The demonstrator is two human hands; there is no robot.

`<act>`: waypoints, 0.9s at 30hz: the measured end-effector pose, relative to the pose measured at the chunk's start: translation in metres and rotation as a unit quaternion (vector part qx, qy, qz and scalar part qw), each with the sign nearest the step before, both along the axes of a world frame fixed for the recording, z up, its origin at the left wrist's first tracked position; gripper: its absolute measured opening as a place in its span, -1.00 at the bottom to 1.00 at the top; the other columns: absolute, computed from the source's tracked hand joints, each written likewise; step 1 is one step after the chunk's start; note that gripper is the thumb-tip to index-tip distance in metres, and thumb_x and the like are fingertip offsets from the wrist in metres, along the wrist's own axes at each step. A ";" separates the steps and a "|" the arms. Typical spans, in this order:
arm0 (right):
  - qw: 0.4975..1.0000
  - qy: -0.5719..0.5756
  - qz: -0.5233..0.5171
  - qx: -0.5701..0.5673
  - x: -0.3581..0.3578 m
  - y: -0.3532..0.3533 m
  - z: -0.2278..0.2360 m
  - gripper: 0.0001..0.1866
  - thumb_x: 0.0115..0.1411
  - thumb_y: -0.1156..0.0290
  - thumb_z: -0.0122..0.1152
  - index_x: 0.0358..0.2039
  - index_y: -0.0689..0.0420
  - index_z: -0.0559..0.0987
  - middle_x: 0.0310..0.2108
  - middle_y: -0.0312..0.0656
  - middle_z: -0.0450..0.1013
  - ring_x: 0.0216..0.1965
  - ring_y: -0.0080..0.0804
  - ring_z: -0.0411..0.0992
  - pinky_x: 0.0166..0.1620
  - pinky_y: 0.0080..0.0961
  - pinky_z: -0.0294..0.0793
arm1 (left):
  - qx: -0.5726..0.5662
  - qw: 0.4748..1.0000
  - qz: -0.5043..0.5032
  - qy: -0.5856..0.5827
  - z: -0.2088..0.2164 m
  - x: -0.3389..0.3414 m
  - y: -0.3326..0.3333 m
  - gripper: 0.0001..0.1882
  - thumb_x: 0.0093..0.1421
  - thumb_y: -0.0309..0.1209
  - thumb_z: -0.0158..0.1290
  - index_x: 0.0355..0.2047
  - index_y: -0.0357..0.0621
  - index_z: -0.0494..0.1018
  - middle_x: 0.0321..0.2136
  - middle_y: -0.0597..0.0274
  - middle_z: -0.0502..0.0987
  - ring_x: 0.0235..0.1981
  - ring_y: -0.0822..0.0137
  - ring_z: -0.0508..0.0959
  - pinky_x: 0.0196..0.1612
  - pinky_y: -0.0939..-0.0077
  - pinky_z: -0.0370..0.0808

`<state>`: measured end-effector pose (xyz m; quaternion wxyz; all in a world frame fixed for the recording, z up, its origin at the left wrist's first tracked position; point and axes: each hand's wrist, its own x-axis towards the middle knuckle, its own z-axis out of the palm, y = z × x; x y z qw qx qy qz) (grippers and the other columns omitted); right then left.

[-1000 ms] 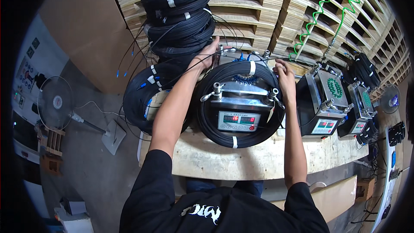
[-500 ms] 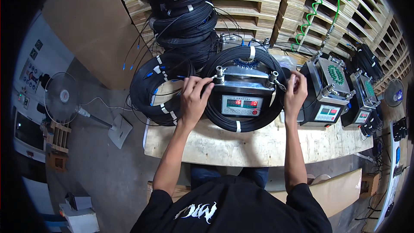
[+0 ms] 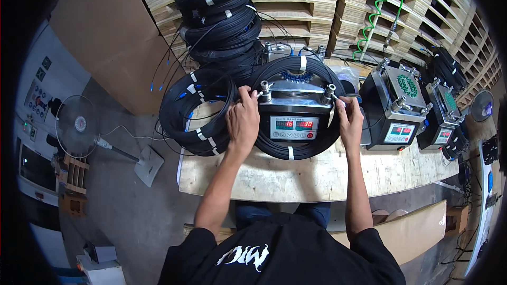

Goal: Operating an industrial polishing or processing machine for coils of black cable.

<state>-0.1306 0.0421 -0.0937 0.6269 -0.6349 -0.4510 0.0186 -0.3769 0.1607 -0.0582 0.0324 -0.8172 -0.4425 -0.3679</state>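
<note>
A black benchtop machine (image 3: 293, 112) with red digits on its front panel stands before me, a metal clamp plate (image 3: 293, 96) across its top. A coil of black cable (image 3: 290, 153), tied with white bands, rings the machine. My left hand (image 3: 244, 121) is closed, thumb and forefinger pinching the small lever of the left clamp post (image 3: 265, 91). At the other side, my right hand (image 3: 350, 125) pinches the lever (image 3: 337, 100) of the right clamp post (image 3: 330, 92). Blue connectors (image 3: 297, 77) sit in a ring behind the plate.
More black coils (image 3: 198, 134) lie on the left, and a tall stack of coils (image 3: 216, 26) rises behind. Two similar machines (image 3: 396, 103) (image 3: 443, 111) stand to the right on the wooden table (image 3: 311, 179). A fan (image 3: 79, 122) stands on the floor at left. Pallets (image 3: 301, 8) line the back.
My right hand has moved left and down onto the right clamp lever. My left hand has turned a little and stays at the left lever. The view has shifted slightly.
</note>
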 end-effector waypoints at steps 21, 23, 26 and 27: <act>0.992 -0.108 -0.046 0.052 -0.009 -0.003 0.009 -0.83 0.19 0.53 0.25 -0.23 0.25 0.47 -0.37 -0.14 0.35 -0.25 -0.23 0.30 -0.10 -0.30 0.29 | -0.102 0.944 -0.148 -0.277 -0.017 0.016 0.001 -0.77 0.33 -0.40 0.06 -0.06 -0.21 0.44 -0.44 0.12 0.53 -0.43 0.27 0.56 -0.35 0.34 0.46; 0.986 -0.113 -0.124 0.019 -0.021 -0.009 0.027 -0.80 0.20 0.47 0.28 -0.22 0.25 0.47 -0.40 -0.10 0.33 -0.30 -0.30 0.31 -0.20 -0.34 0.31 | -0.044 0.970 -0.106 -0.214 -0.016 0.000 0.013 -0.73 0.31 -0.38 0.08 -0.02 -0.22 0.44 -0.24 0.05 0.49 -0.18 0.19 0.52 -0.07 0.24 0.43; 0.997 0.030 -0.036 -0.056 -0.016 -0.002 0.020 -0.78 0.22 0.44 0.28 -0.26 0.28 0.45 -0.44 -0.11 0.34 -0.50 -0.46 0.28 -0.44 -0.49 0.28 | -0.034 0.961 -0.136 -0.241 -0.025 -0.002 0.032 -0.58 0.38 -0.22 -0.01 0.13 -0.22 0.38 0.01 -0.06 0.41 0.10 0.06 0.41 0.22 0.21 0.27; 0.999 0.027 -0.025 -0.020 -0.014 0.000 0.016 -0.81 0.22 0.48 0.27 -0.27 0.28 0.45 -0.43 -0.10 0.35 -0.53 -0.46 0.27 -0.45 -0.50 0.27 | -0.032 0.960 -0.139 -0.242 -0.028 -0.001 0.038 -0.58 0.38 -0.22 -0.01 0.13 -0.22 0.38 0.01 -0.06 0.41 0.10 0.06 0.41 0.22 0.21 0.27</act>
